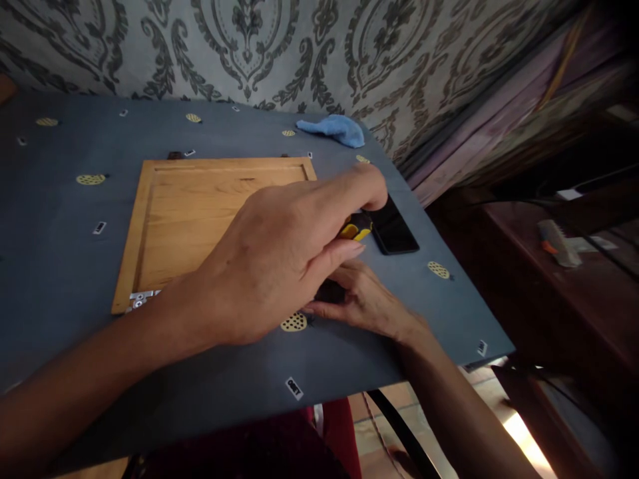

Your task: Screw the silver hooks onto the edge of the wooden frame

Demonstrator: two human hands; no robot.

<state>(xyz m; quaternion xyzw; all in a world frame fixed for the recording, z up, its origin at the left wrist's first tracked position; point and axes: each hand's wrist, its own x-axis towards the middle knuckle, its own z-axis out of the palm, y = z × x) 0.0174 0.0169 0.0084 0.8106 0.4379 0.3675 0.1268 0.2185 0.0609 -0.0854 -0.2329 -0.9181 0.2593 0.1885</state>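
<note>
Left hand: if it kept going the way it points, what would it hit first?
Likely the phone, lying just beyond the left hand and the yellow-black tool it grips; its height above the table is unclear.

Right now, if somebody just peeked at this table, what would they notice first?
First, the two hands in the middle: the left hand reaches across above the right hand and grips a yellow-and-black tool. Under and beside the left hand lies a big wooden board on the blue-grey table. A black phone lies just past the fingertips, and a light blue cloth sits at the far edge by the patterned wall.
</note>
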